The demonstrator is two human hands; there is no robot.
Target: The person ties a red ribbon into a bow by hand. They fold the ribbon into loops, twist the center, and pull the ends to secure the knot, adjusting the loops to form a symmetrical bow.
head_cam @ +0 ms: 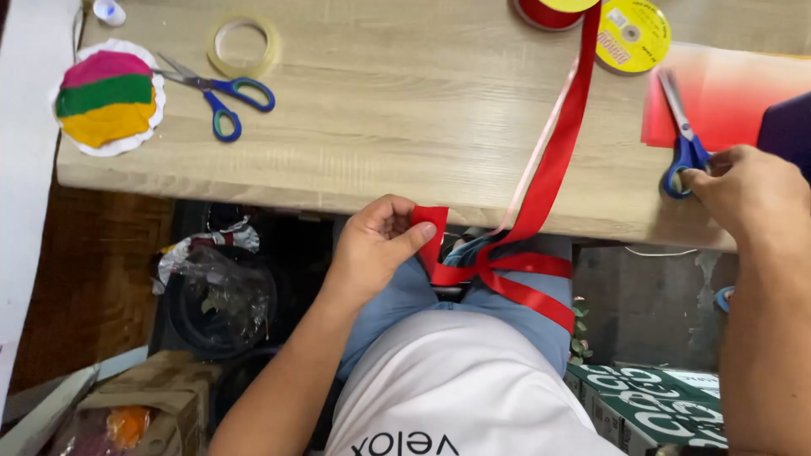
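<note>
- The left hand, low in the middle of the frame just below the table edge, pinches a folded end of red satin ribbon between thumb and curled fingers; the thumb presses flat on the fold.
- From that pinch the ribbon runs right across the person's lap in two crossing bands over the blue jeans, then climbs up over the table edge toward the upper right of the frame.
- At the top edge the ribbon reaches a red ribbon spool; a yellow-faced spool lies just beside it, to its right.
- The right hand, at the right edge of the frame, rests on the table with its fingertips at the blue handle loops of a pair of scissors; whether the fingers have closed through the loops cannot be told.
- These scissors lie on a sheet of red paper, blades pointing toward the top of the frame.
- The wooden table fills the upper half of the frame.
- In the upper left lie a second pair of blue-handled scissors, a roll of clear tape above them, and a pink, green and yellow paper disc with a white scalloped rim.
- Under the table at lower left sit a dark bin with a clear plastic bag and a cardboard box.
</note>
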